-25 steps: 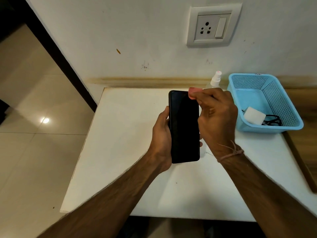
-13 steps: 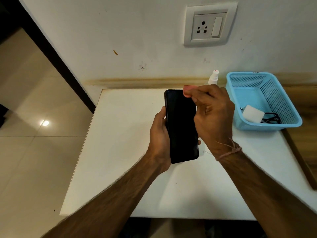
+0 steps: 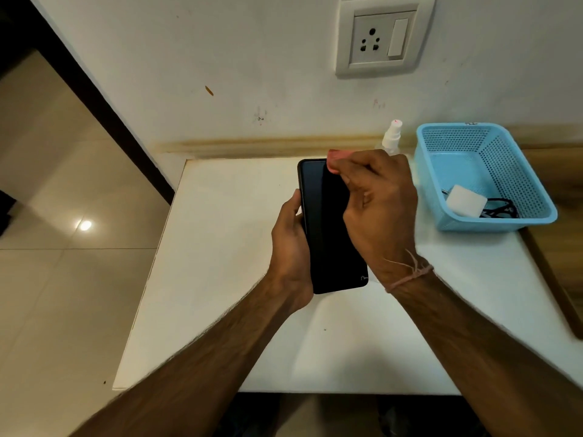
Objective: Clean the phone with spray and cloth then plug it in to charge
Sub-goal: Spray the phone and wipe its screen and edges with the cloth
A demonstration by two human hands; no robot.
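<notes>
Fingers (image 3: 350, 173) of the right hand (image 3: 381, 212) are curled round a pink cloth (image 3: 335, 155), pressed to the top of the black glass-fronted phone (image 3: 331, 241), which is gripped at its edges by the left hand (image 3: 290, 244) above the white table (image 3: 220, 247). Wiping is judged under way. Charging is left: beyond the phone the white wall socket (image 3: 383, 36) is unused, and right of the phone the white charger block (image 3: 463, 201) lies in the blue plastic mesh basket (image 3: 498, 223).

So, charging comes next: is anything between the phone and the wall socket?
Nothing visible does. The left hand holds the phone above the table, the right hand holds a cloth to it; the spray bottle stands below the wall socket.
</notes>
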